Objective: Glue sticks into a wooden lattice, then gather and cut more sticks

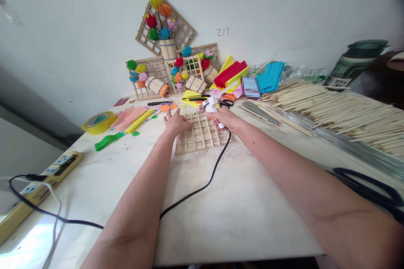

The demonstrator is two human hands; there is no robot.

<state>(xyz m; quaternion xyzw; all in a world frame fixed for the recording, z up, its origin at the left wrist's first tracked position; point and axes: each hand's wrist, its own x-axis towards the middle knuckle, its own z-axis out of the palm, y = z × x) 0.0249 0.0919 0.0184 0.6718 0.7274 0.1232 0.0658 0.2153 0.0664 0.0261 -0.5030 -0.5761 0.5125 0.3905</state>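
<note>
A square lattice of thin wooden sticks (198, 136) lies flat on the white table. My left hand (177, 122) rests at its upper left edge, fingers apart, with nothing visible in it. In my right hand (224, 119) is a white glue gun (209, 104), held over the lattice's upper right part, its nozzle end pointing left. From its handle a black cord (214, 168) runs down across the table and passes beneath my left forearm. Small orange pieces show near the gun; the tip is hard to make out.
Lattices with paper flowers (164, 33) lean on the wall. Right are wooden sticks (331, 109), black scissors (372, 185) and a dark bottle (356, 61). Left are yellow tape (99, 122), a green strip (107, 141) and a power strip (63, 170). Coloured paper (230, 74) lies behind.
</note>
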